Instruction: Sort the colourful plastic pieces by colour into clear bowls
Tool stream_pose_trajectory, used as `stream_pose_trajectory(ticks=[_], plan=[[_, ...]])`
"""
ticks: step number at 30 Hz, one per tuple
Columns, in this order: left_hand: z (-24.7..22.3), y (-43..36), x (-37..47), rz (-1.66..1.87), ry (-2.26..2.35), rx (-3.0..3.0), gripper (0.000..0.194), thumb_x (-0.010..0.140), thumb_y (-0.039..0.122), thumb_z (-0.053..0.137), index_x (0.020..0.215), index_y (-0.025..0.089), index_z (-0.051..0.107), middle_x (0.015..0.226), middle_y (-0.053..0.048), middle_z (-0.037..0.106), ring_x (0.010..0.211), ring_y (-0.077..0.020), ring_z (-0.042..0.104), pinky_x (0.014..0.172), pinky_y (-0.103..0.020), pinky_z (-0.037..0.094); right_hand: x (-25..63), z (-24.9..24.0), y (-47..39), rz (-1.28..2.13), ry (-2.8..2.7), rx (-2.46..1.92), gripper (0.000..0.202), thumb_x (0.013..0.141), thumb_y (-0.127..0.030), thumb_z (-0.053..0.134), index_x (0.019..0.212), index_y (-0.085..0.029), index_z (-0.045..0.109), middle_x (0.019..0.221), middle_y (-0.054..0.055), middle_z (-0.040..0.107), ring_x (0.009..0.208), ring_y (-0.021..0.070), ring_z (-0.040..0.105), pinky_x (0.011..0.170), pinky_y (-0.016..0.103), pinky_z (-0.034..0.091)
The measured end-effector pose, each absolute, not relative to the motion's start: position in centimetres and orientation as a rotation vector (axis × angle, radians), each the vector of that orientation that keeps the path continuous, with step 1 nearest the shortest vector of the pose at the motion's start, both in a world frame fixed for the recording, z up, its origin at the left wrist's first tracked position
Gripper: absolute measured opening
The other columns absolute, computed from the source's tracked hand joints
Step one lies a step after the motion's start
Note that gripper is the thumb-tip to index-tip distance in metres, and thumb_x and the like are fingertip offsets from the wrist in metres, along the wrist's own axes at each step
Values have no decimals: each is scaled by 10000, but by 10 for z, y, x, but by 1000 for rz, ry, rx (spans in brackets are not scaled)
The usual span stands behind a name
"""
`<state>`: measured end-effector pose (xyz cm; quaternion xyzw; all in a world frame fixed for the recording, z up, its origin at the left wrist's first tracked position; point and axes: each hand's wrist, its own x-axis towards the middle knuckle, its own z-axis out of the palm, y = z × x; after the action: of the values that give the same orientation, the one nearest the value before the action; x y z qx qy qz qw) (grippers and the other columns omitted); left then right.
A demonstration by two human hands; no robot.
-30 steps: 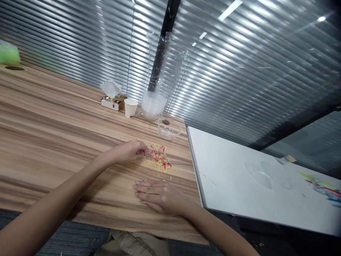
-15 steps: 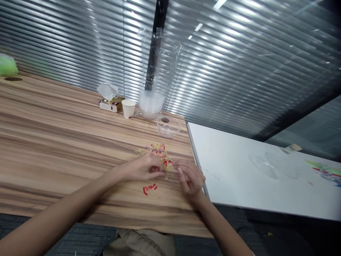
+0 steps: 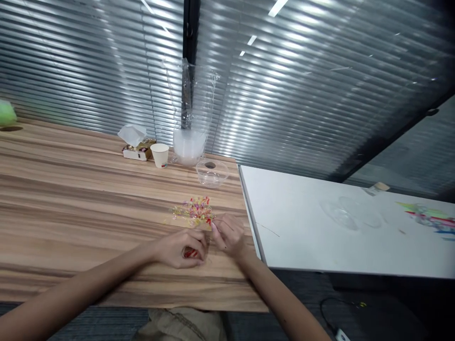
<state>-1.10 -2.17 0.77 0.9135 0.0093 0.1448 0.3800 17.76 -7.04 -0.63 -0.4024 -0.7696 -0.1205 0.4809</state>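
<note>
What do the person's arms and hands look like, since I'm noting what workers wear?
The left arm and right arm are bare along the length in view, with no sleeves showing. The left hand and right hand are ungloved; no watch or cable is visible on either wrist. Rings can't be ruled out.
</note>
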Motion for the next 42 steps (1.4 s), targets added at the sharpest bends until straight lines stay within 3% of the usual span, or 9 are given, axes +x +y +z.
stream_pose_trajectory(ticks=[3, 6, 12, 21, 29, 34, 39, 42], plan=[[15, -30, -23, 311, 28, 2322, 277, 816, 241, 667, 1082, 165, 654, 1120, -128, 629, 1093, -219, 564, 974, -327, 442, 175, -3, -70, -327, -1864, -949, 233, 913, -146, 436, 716, -190, 553, 638, 41, 614, 594, 159, 549, 561, 292, 413], [19, -40, -39, 203, 52, 2344, 457, 878, 236, 609, 1325, 196, 518, 1340, -122, 541, 1245, -219, 498, 1057, -334, 400, 174, 1, -71, -340, -1867, -913, 224, 905, -126, 447, 712, -192, 539, 650, 35, 621, 591, 153, 545, 557, 283, 407], [18, -55, -63, 89, 177, 2528, 491, 971, 160, 406, 1455, 221, 352, 1463, -56, 415, 1353, -201, 377, 1144, -318, 293, 173, 2, -74, -342, -1881, -899, 267, 914, -116, 435, 673, -193, 521, 611, 34, 589, 590, 160, 536, 558, 281, 401], [18, -53, -88, -21, 152, 2663, 571, 1005, 206, 343, 1520, 211, 96, 1545, -41, 234, 1425, -181, 199, 1184, -310, 167, 173, 4, -76, -365, -1875, -842, 268, 915, -111, 458, 662, -182, 510, 586, 15, 566, 559, 141, 510, 545, 265, 370], [18, -56, -89, -27, 161, 2740, 638, 1006, 313, 345, 1517, 210, -23, 1570, -53, 95, 1443, -220, 114, 1193, -373, 103, 175, 5, -78, -282, -1659, -993, 257, 931, -127, 448, 700, -171, 552, 625, 32, 592, 576, 140, 529, 570, 261, 383], [16, -44, -78, 182, 210, 2819, 698, 980, 360, 429, 1520, 228, 7, 1558, -70, 168, 1435, -248, 157, 1187, -418, 99, 180, 1, -69, -323, -1622, -1140, 294, 940, -161, 462, 660, -169, 547, 604, 25, 574, 573, 147, 513, 571, 271, 366], [22, -17, -50, 412, 400, 2867, 584, 1003, 313, 374, 1517, 242, 107, 1547, -70, 215, 1427, -235, 201, 1180, -427, 157, 192, -10, -55, -108, -1787, -1212, 97, 899, -133, 559, 843, -159, 634, 820, 52, 662, 775, 187, 586, 717, 301, 453], [26, -3, -33, 385, 392, 2862, 566, 1003, 339, 371, 1512, 219, 155, 1544, -80, 218, 1427, -227, 199, 1179, -413, 173, 194, -15, -52, 65, -1926, -1230, 156, 860, -59, 569, 925, -167, 661, 906, 58, 658, 859, 194, 590, 786, 311, 477]])
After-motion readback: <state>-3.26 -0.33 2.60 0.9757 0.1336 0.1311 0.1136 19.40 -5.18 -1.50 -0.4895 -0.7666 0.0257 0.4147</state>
